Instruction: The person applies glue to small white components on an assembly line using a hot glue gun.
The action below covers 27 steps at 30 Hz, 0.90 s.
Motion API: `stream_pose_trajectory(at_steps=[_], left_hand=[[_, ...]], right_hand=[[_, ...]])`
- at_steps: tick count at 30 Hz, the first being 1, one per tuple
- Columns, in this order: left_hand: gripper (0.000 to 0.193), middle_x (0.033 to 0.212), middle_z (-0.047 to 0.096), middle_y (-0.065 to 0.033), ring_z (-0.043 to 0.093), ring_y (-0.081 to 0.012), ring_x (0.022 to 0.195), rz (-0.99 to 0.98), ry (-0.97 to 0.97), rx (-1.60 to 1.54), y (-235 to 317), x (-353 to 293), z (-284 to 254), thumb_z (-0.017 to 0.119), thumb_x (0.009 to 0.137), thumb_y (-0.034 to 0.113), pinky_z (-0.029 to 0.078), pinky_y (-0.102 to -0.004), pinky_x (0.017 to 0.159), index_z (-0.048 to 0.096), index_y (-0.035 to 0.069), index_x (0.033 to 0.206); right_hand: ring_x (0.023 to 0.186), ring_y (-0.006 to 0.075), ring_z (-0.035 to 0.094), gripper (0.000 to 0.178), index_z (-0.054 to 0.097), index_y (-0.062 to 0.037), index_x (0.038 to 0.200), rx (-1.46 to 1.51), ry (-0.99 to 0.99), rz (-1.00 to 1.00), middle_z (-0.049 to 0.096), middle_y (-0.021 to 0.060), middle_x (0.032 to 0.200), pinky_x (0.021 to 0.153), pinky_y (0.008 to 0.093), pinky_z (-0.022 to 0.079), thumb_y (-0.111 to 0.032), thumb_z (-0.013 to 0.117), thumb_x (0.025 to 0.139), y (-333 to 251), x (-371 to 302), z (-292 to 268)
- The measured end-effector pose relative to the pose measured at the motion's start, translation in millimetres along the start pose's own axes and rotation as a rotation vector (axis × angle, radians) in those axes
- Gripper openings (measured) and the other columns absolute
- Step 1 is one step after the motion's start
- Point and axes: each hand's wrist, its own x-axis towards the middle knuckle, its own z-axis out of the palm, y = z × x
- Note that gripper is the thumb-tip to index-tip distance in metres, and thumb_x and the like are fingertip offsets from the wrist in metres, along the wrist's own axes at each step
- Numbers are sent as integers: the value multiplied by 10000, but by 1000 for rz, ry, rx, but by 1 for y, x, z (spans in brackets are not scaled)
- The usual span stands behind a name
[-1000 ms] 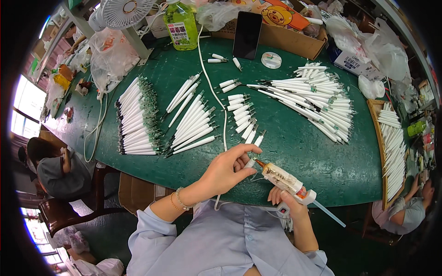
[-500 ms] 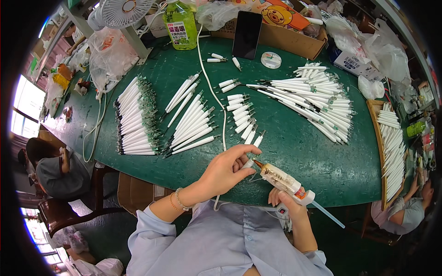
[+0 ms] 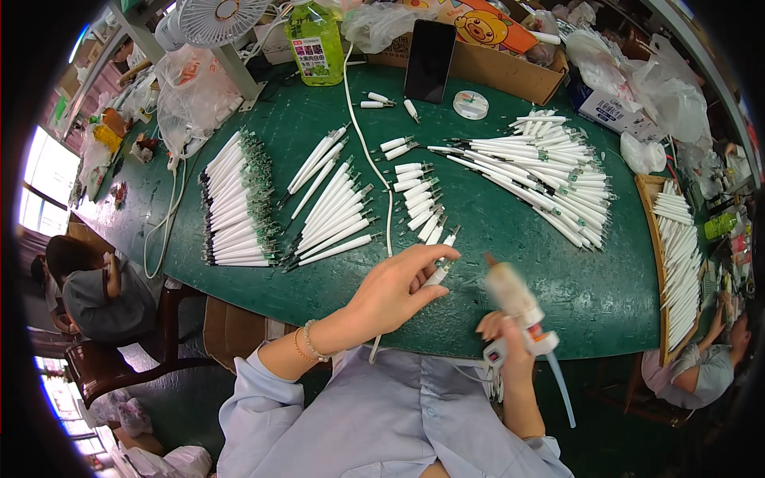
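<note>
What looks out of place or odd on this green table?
Three short white pieces lie askew near the phone, apart from the column of similar ones. The pile of white sticks at right looks splayed, unlike the tidy row at left.

A short white tube (image 3: 436, 276) with a greenish upper end slants between the left hand's (image 3: 390, 291) thumb and fingers. Apart from it, a cream glue gun (image 3: 512, 291), blurred, sits in the right hand (image 3: 514, 344), brown nozzle (image 3: 490, 260) uppermost, pale glue stick (image 3: 562, 392) protruding behind.
</note>
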Motion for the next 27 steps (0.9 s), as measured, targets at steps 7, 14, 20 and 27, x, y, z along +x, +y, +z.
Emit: stream_pose_trajectory(at_steps=[7,14,20,27], left_hand=[[431,789,469,-100,539,-250,711,303,-59,660,-13,24,33,563,740,60,452,-339,558,463,122,1155],[276,819,506,-95,550,-242,777,369,157,798,0,83,-3,570,728,84,472,-342,622,530,87,1001],[150,879,538,-101,528,-263,861,96,444,1322,-70,182,-124,583,739,104,469,-362,715,586,64,883],[170,842,551,-90,539,-249,844,73,306,1478,-95,204,-142,613,734,136,472,-355,716,584,64,885]], right_hand=[[638,184,426,325,393,-60,611,149,218,-59,399,74,590,578,280,335,-268,423,859,-7,7,-14],[639,186,425,326,396,-60,616,169,213,-108,408,73,597,575,278,337,-272,419,862,0,4,-24],[624,189,421,329,399,-55,613,172,126,-152,406,83,593,585,292,353,-276,426,855,1,6,-22],[612,204,451,334,421,-38,600,205,173,-138,434,100,578,603,310,380,-277,438,832,2,6,-25]])
